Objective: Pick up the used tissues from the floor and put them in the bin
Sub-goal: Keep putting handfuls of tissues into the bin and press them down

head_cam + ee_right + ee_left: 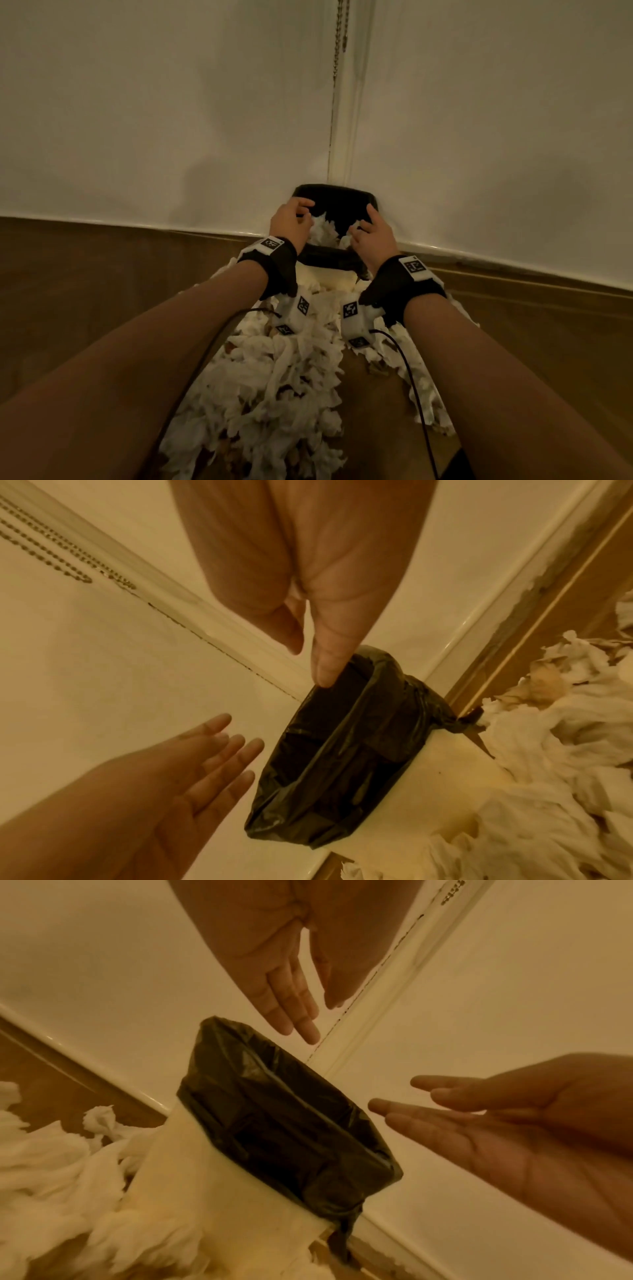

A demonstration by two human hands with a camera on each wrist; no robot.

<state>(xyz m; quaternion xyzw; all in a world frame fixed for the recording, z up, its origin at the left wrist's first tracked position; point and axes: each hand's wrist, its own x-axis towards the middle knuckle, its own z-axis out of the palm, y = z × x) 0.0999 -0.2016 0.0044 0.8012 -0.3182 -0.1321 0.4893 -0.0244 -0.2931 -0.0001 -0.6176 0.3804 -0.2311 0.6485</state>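
A cream bin (334,275) with a black liner (281,1123) stands on the floor against the wall corner. My left hand (299,217) and right hand (364,228) hover over its mouth, one at each side. In the head view, crumpled white tissue (323,228) shows between them inside the liner. The wrist views show my left hand (301,1015) and right hand (308,653) with straight fingers and bare palms, holding nothing. A big heap of used tissues (274,377) lies on the floor in front of the bin, under my forearms.
White walls meet in a corner right behind the bin (342,750), with a bead chain (340,31) hanging there. A white skirting board (137,224) runs along the brown floor (85,291). Tissues (555,750) crowd the bin's base.
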